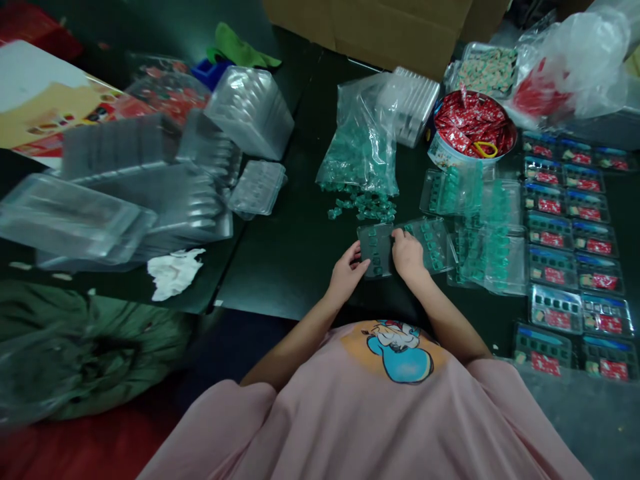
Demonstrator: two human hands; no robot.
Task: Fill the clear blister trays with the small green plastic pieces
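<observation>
A clear plastic blister tray [379,250] lies on the dark table in front of me, with a few small green pieces in a column of its pockets. My left hand [349,272] grips the tray's left edge, thumb on top near the lower corner. At the tray's upper right edge is my right hand [408,255], its fingers curled together; whatever they hold is hidden. Partly behind that hand sits a second tray [434,241] filled with green pieces. Loose green pieces [367,205] spill from a clear bag [363,147] just beyond the trays.
Stacked filled trays [493,257] lie to the right, beside rows of packed trays with red packets [554,275]. A round tin [453,155] holds red packets. Stacks of clear plastic trays [175,207] and a crumpled white tissue [174,272] are on the left. A cardboard box [370,27] stands behind.
</observation>
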